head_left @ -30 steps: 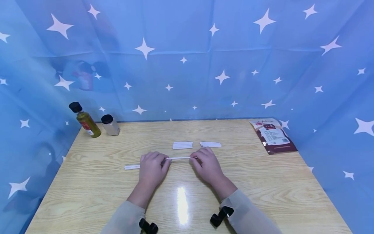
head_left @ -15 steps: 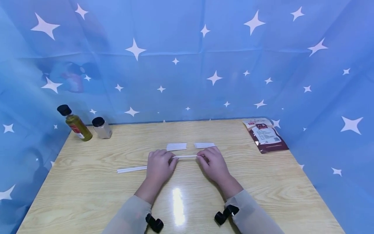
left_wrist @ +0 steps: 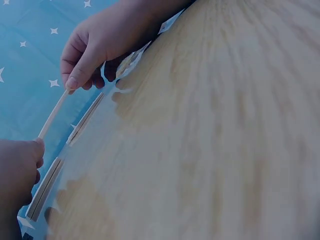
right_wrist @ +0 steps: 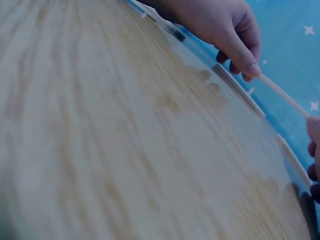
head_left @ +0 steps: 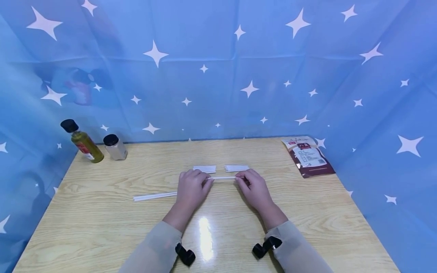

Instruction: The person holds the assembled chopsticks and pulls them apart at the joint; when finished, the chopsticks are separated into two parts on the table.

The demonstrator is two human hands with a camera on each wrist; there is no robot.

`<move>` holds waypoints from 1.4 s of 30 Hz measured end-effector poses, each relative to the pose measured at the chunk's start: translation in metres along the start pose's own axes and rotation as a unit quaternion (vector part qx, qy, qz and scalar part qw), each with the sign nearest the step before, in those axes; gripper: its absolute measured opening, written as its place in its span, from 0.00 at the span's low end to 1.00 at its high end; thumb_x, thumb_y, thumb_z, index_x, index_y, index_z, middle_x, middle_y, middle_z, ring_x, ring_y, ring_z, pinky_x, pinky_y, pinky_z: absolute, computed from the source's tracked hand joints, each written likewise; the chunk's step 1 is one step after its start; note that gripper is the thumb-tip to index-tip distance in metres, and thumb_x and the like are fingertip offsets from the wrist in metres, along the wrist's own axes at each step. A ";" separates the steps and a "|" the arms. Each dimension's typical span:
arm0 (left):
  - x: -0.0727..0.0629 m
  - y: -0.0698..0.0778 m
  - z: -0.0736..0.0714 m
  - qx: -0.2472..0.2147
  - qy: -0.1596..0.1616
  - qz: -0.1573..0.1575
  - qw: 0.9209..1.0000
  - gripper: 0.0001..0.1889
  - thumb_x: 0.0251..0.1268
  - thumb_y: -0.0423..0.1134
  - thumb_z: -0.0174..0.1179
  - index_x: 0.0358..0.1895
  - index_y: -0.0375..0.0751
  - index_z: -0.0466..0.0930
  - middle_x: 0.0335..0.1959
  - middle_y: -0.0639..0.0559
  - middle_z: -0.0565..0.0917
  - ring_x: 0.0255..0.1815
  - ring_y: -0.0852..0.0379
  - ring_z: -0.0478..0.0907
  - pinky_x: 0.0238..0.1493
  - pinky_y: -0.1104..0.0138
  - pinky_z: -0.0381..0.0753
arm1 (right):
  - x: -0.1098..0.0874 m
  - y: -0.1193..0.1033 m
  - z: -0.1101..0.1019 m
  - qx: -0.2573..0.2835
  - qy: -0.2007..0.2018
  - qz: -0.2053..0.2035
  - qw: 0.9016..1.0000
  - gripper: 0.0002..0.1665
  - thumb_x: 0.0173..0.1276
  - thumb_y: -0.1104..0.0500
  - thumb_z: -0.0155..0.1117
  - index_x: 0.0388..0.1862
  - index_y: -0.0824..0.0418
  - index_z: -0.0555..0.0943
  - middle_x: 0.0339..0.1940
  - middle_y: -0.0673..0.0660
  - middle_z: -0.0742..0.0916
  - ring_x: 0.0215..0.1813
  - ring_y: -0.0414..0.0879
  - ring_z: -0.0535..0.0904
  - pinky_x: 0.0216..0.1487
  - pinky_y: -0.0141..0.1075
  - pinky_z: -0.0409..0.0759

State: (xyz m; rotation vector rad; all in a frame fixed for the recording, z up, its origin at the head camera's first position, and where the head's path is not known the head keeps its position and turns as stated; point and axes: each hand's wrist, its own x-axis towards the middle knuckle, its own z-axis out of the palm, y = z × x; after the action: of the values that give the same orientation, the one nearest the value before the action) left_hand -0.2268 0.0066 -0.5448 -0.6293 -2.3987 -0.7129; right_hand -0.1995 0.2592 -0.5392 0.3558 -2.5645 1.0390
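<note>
A thin white stick (head_left: 223, 178) runs level between my two hands, just in front of two short bundles. My left hand (head_left: 192, 189) pinches its left end between thumb and finger; my right hand (head_left: 255, 189) pinches the right end. Both wrist views show the stick (left_wrist: 53, 114) held at each end, apart from the bundles. Behind the hands lie a left bundle of white sticks (head_left: 205, 169), partly covered by my left fingers, and a right bundle (head_left: 236, 168). Longer white sticks (head_left: 153, 196) lie to the left, their right ends hidden by my left hand.
An oil bottle (head_left: 87, 147) and a black-lidded jar (head_left: 116, 148) stand at the back left of the wooden table (head_left: 307, 216). A maroon and white food pouch (head_left: 310, 157) lies at the back right. A blue starry cloth (head_left: 211, 38) hangs behind.
Both hands have moved right and slightly away from the body, carrying the stick nearer the bundles. More of the long sticks at left now shows. The head view has shifted a little.
</note>
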 end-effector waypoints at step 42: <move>-0.003 -0.004 0.000 -0.068 -0.048 -0.068 0.994 0.04 0.71 0.41 0.73 0.44 0.50 0.90 0.44 0.57 0.92 0.47 0.50 0.83 0.50 0.52 0.76 | 0.005 0.010 -0.003 0.039 -0.022 0.008 0.999 0.03 0.77 0.58 0.72 0.41 0.56 0.88 0.38 0.45 0.87 0.36 0.41 0.78 0.38 0.36 0.78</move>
State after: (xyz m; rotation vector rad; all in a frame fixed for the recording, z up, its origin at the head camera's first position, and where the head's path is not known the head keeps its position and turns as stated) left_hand -0.2269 0.0028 -0.5480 -0.5712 -2.5142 -0.9305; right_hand -0.2075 0.2680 -0.5415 0.3833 -2.5735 1.1518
